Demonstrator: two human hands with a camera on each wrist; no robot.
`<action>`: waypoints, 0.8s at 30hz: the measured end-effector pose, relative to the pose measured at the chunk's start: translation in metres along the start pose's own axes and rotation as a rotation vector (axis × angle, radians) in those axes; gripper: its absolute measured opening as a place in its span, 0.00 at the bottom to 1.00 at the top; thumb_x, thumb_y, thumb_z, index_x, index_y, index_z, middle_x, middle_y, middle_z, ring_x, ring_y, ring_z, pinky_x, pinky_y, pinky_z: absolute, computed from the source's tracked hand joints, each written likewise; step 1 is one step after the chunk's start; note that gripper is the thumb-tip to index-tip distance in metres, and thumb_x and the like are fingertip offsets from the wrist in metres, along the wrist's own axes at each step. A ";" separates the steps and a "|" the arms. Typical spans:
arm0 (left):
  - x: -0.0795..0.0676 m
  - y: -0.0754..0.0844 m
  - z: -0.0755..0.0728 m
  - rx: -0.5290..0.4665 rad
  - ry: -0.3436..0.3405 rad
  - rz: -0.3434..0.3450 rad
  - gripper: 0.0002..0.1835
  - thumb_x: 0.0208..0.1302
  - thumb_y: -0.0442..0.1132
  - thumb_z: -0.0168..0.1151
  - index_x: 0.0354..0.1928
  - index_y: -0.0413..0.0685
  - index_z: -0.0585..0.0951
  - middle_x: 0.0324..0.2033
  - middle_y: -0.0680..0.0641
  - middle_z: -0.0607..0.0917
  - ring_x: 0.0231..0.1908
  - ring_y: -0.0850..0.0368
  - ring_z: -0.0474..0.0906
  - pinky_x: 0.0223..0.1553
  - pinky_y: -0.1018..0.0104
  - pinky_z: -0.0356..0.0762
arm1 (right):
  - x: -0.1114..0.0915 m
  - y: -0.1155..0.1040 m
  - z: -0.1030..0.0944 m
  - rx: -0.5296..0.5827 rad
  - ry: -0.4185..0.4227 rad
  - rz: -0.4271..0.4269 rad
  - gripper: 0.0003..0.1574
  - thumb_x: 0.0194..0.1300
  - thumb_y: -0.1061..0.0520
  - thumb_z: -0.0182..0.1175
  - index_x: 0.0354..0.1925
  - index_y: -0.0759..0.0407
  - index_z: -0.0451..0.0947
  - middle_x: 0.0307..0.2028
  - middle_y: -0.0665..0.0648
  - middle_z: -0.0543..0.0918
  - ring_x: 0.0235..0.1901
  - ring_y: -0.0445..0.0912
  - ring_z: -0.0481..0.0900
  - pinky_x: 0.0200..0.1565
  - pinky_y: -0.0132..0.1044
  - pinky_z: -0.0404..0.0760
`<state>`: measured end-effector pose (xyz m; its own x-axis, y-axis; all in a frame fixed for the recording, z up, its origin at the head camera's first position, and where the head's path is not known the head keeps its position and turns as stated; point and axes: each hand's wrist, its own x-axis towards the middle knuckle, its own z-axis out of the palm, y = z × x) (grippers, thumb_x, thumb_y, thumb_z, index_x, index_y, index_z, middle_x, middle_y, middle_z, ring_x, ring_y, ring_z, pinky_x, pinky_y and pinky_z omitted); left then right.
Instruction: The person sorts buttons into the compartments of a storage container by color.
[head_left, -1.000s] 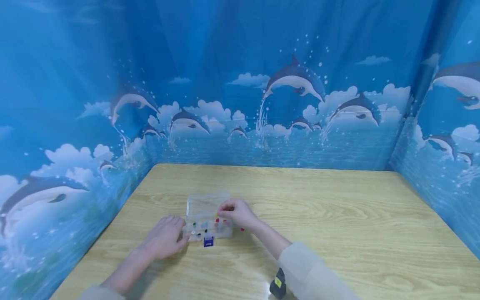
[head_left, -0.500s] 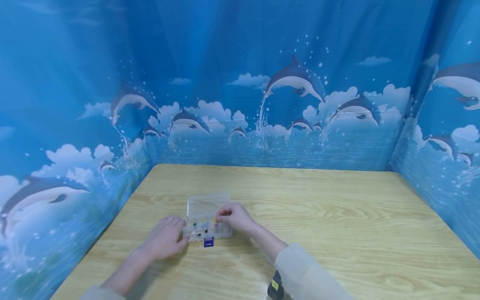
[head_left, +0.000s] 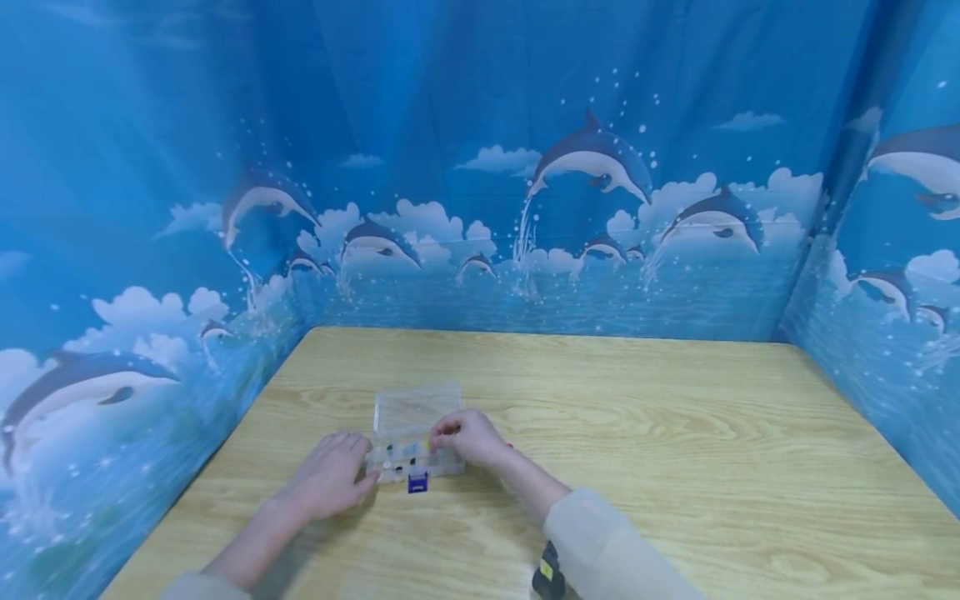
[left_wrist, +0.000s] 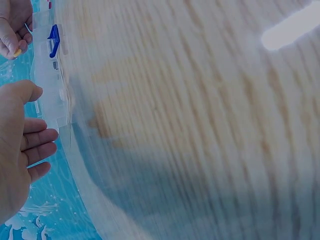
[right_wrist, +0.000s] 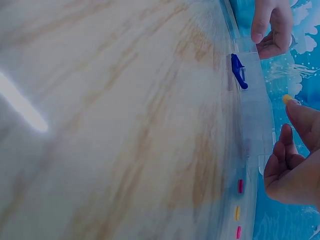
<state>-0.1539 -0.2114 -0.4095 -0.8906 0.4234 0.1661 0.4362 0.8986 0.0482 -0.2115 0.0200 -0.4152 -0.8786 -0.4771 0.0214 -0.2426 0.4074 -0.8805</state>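
Observation:
A clear plastic compartment box (head_left: 453, 469) with a blue latch (head_left: 417, 483) lies on the table, its clear lid (head_left: 405, 410) raised at the back. Small dark and white pieces sit in its left compartments. My right hand (head_left: 472, 437) is over the box's right half, pinching a small yellow piece (right_wrist: 287, 99) between thumb and finger; its exact kind is too small to tell. My left hand (head_left: 330, 475) rests at the box's left end, fingers loosely extended, thumb by the front corner. The compartments under my right hand are hidden.
Right of the box, red (right_wrist: 241, 186), yellow (right_wrist: 237, 213) and pink (right_wrist: 238, 232) small pieces lie on the wooden table (head_left: 675, 450). A black device with a yellow label (head_left: 549, 575) shows beside my right sleeve. A blue dolphin-print curtain (head_left: 480, 167) hangs behind the table.
My right hand has shifted slightly left and lower over the box with the yellow piece, covering red pieces visible earlier. My left hand has stayed in place.

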 end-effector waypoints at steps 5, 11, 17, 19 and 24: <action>0.000 0.000 -0.001 0.005 0.006 0.007 0.19 0.57 0.45 0.61 0.42 0.36 0.76 0.37 0.43 0.79 0.41 0.47 0.73 0.50 0.49 0.70 | 0.001 0.000 0.001 -0.020 0.012 0.005 0.03 0.57 0.60 0.63 0.31 0.57 0.83 0.29 0.48 0.81 0.31 0.41 0.74 0.35 0.33 0.74; 0.000 0.000 0.000 -0.002 0.001 0.002 0.19 0.58 0.46 0.61 0.43 0.35 0.76 0.38 0.42 0.79 0.42 0.47 0.73 0.51 0.48 0.70 | 0.002 0.000 0.002 -0.023 0.022 0.004 0.02 0.55 0.61 0.65 0.30 0.58 0.83 0.28 0.48 0.81 0.30 0.40 0.74 0.34 0.32 0.74; 0.001 -0.002 0.002 0.008 -0.009 -0.001 0.19 0.58 0.46 0.60 0.43 0.36 0.76 0.37 0.42 0.79 0.42 0.47 0.73 0.51 0.49 0.70 | 0.002 0.001 0.001 -0.023 0.026 0.010 0.02 0.55 0.60 0.65 0.30 0.57 0.83 0.29 0.48 0.81 0.31 0.40 0.74 0.35 0.33 0.74; 0.001 -0.002 0.002 0.008 -0.007 0.002 0.19 0.58 0.46 0.60 0.43 0.36 0.76 0.38 0.42 0.79 0.42 0.47 0.73 0.51 0.48 0.69 | 0.001 0.000 0.000 -0.016 0.024 0.007 0.03 0.55 0.60 0.65 0.31 0.58 0.83 0.29 0.49 0.82 0.31 0.40 0.74 0.36 0.33 0.75; 0.000 -0.002 0.002 0.003 0.000 0.009 0.19 0.58 0.46 0.61 0.43 0.36 0.76 0.38 0.42 0.79 0.42 0.47 0.73 0.51 0.48 0.69 | 0.002 0.002 -0.005 0.010 0.016 0.021 0.04 0.57 0.60 0.64 0.33 0.59 0.83 0.29 0.49 0.83 0.30 0.40 0.75 0.34 0.32 0.75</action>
<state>-0.1554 -0.2128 -0.4114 -0.8866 0.4316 0.1666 0.4439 0.8950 0.0435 -0.2155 0.0240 -0.4149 -0.8899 -0.4560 0.0103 -0.2199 0.4091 -0.8856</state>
